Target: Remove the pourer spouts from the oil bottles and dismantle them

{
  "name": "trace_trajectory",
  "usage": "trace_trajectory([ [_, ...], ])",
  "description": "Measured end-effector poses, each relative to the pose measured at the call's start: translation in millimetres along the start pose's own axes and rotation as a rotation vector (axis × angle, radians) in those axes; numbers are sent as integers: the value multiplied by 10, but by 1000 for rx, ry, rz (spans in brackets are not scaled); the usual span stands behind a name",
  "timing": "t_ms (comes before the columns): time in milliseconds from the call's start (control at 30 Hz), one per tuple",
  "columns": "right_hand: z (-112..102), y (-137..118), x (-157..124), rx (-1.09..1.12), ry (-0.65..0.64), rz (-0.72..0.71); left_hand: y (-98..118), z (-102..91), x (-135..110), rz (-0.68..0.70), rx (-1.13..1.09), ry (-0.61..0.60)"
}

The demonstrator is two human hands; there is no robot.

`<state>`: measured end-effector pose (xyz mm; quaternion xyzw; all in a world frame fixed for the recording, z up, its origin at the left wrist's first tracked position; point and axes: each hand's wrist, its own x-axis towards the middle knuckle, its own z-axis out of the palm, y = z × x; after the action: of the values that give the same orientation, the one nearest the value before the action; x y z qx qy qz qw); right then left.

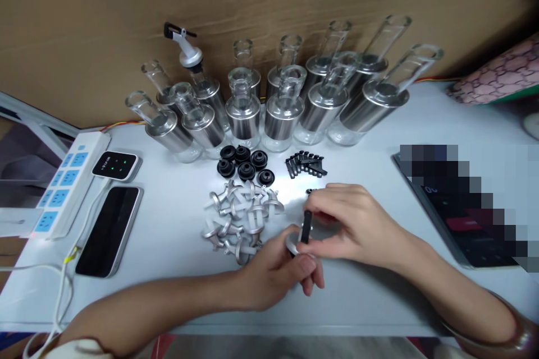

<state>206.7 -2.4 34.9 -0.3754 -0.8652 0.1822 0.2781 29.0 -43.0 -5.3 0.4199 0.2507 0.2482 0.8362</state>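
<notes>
My left hand [273,275] is closed around a silver bottle pourer [291,243], close to the table's front. My right hand [353,224] pinches a black lever [307,227] against the top of that pourer; whether it is attached cannot be made out. Left of my hands lies a pile of silver pourer spouts [240,207] with white tubes. Behind them sit several black rubber stoppers [246,171]. More black levers [305,162] lie in a group, and a small black piece [311,192] shows partly behind my right fingers.
Several glass bottles with steel sleeves [280,118] stand in rows at the back; one carries a finished pourer [190,55]. At left are a power strip [69,179], a small white device [118,165] and a phone [110,233]. A tablet [455,219] lies right.
</notes>
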Motion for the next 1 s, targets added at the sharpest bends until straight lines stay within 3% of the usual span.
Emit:
trace_trajectory([
  [300, 26, -31, 21, 88, -51, -26, 143, 39, -1, -150, -40, 69],
  [500, 73, -47, 9, 132, -95, -57, 155, 8, -48, -291, 61, -47],
  [633, 71, -71, 0, 12, -55, -131, 176, 15, -31, -267, 138, -70],
  [800, 55, -59, -11, -216, -21, -192, 164, 19, 9, -303, 59, -47],
  [1000, 77, -63, -19, -272, -23, -185, 175, 16, 24, -247, 107, -59],
])
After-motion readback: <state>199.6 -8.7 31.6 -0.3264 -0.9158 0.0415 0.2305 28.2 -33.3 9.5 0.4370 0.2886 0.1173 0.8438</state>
